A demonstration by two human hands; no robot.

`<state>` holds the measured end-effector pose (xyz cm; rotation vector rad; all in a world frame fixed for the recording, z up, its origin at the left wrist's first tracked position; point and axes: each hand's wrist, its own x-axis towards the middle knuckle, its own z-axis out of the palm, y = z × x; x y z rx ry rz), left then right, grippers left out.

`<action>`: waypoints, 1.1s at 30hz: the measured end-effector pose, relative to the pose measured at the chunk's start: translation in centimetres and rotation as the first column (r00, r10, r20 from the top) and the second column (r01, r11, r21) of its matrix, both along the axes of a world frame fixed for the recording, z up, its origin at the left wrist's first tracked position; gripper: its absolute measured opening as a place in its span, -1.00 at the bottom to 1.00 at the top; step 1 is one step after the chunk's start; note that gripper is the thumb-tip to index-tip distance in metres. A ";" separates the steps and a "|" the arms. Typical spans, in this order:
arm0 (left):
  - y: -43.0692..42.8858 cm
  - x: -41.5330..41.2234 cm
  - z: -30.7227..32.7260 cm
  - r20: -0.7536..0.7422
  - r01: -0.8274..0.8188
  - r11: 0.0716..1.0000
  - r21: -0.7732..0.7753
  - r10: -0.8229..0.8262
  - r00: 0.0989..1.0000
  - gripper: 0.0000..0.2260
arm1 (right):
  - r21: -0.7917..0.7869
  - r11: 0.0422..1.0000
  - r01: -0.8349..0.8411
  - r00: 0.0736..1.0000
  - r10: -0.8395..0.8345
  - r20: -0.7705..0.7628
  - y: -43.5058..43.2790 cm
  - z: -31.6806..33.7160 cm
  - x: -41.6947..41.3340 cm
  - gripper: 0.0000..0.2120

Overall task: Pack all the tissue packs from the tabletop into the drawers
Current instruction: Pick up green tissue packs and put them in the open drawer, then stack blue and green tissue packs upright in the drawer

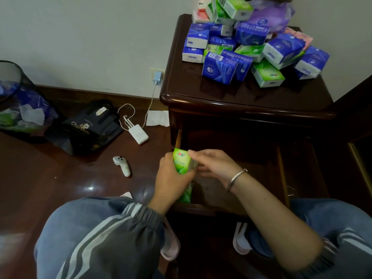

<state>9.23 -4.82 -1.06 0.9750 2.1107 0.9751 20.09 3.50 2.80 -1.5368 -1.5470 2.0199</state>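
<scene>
A heap of several blue, green, pink and purple tissue packs [247, 43] lies on the dark wooden nightstand top [201, 91]. Below it a drawer [281, 174] stands pulled open. Over the drawer's left side my left hand [171, 178] grips a green tissue pack [182, 161] held upright. My right hand [213, 164] pinches the same pack at its top right edge, fingers curled over it. Another green pack [186, 195] lies inside the drawer at its left wall, partly hidden by my left hand.
On the floor to the left lie a white controller [122, 165], a white power bank [138, 134] with its cable to a wall charger [156, 77], a black bag [88, 127], a mesh bin [18, 101] and a paper sheet [158, 118]. My knees frame the drawer.
</scene>
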 end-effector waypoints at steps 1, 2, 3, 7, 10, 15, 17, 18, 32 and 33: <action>-0.1 0.5 -0.3 -0.036 0.030 1.000 0.001 -0.030 0.999 -0.50 | 0.017 0.999 0.036 0.999 -0.036 0.009 -0.3 -0.4 0.0 -0.73; -0.2 0.9 -0.6 -0.056 0.069 0.998 0.006 -0.068 0.996 -0.44 | 0.034 0.997 0.076 0.997 -0.076 0.014 -0.5 -0.9 0.1 -0.73; -0.3 1.3 -0.9 -0.053 0.112 0.994 0.015 -0.111 0.992 -0.37 | 0.052 0.994 0.099 0.995 -0.100 0.024 -0.6 -1.4 0.3 -0.71; -0.3 0.8 -1.7 0.127 0.294 0.955 -0.034 -0.288 0.949 -0.08 | 0.037 0.993 0.116 0.991 -0.118 0.061 1.4 -3.2 2.6 -0.78; 0.2 -1.7 -2.6 0.168 0.169 0.976 -0.138 -0.146 0.975 -0.17 | -0.002 0.984 0.176 0.973 -0.174 0.151 3.3 -5.7 5.4 -0.85; -0.2 -2.4 -5.3 0.282 0.110 0.895 -0.433 0.018 0.959 -0.54 | -0.190 0.979 0.075 0.941 -0.007 0.338 2.3 -10.6 6.9 -0.79; -0.5 -1.9 -5.9 0.311 0.170 0.878 -0.448 -0.026 0.950 -0.74 | -0.226 0.967 0.120 0.952 -0.047 0.303 1.5 -12.1 6.3 -0.81; -0.5 -1.8 -6.1 0.296 0.187 0.875 -0.445 -0.053 0.954 -0.86 | -0.232 0.960 0.155 0.959 -0.090 0.269 1.1 -12.8 5.9 -0.78; -0.3 -2.0 -6.5 0.326 0.193 0.891 -0.412 -0.053 0.944 -0.87 | -0.150 0.956 -0.252 0.902 0.288 0.322 -0.5 -14.4 3.7 -0.78; -0.3 -2.0 -6.5 0.333 0.197 0.892 -0.408 -0.055 0.941 -0.88 | -0.212 0.951 -0.223 0.924 0.276 0.266 -0.5 -14.0 3.9 -0.80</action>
